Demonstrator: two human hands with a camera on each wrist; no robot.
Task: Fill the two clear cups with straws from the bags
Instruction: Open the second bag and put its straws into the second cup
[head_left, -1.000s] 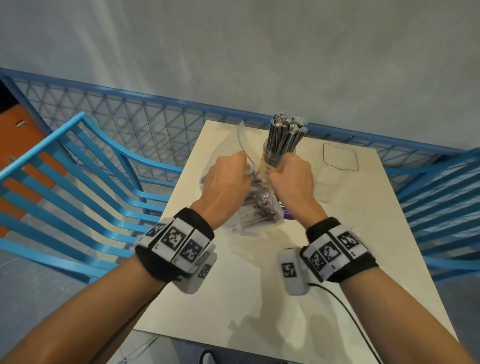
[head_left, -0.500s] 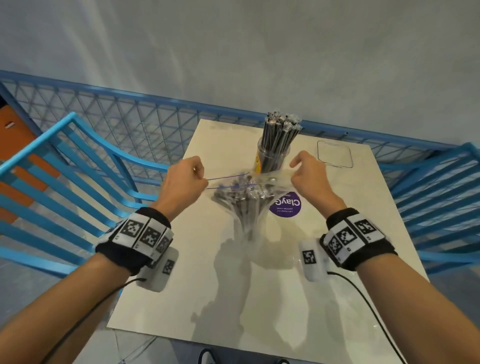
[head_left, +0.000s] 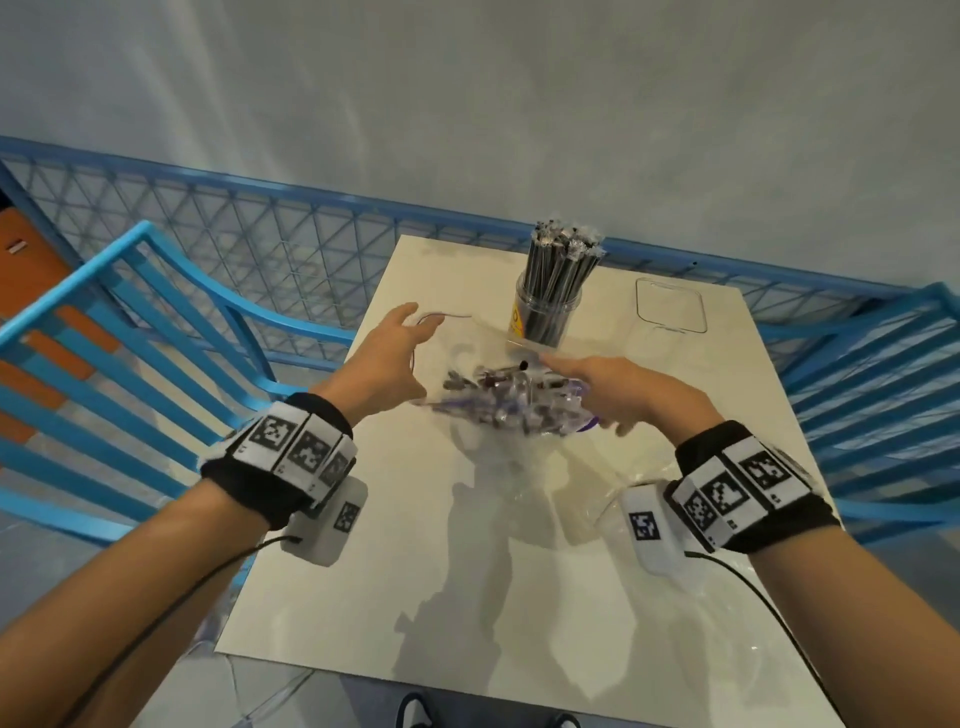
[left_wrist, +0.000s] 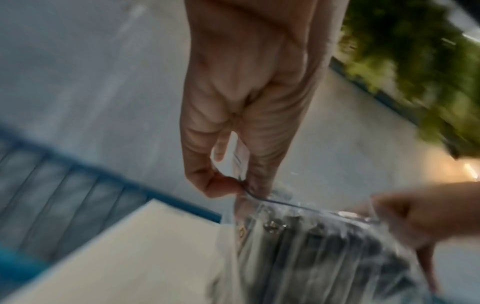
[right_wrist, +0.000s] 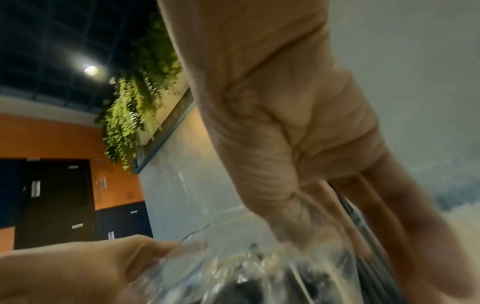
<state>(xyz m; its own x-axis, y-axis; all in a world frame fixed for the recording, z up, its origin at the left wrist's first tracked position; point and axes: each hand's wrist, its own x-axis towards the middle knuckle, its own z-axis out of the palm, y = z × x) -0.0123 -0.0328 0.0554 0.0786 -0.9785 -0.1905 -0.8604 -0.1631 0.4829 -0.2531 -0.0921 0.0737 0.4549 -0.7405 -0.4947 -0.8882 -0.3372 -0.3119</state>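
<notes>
A clear bag of wrapped dark straws (head_left: 498, 400) hangs above the middle of the white table (head_left: 467, 597), its mouth pulled wide. My left hand (head_left: 421, 319) pinches the bag's left rim between thumb and finger, seen close in the left wrist view (left_wrist: 233, 189). My right hand (head_left: 571, 374) grips the bag's right rim, fingers stretched over the straw tops (right_wrist: 311, 236). Behind the bag stands a clear cup (head_left: 548, 317) packed with upright straws. To its right is a second clear cup (head_left: 670, 306), empty. Both wrist views are blurred.
Blue slatted chairs flank the table on the left (head_left: 130, 338) and right (head_left: 883, 389). A blue mesh railing (head_left: 260, 249) runs behind the table's far edge, with a grey wall beyond. A purple round label (head_left: 589, 427) shows under my right hand.
The bag's mouth has gone from stretched flat to wide open. My left hand has moved forward with the rim, and my right hand has come down over the straws.
</notes>
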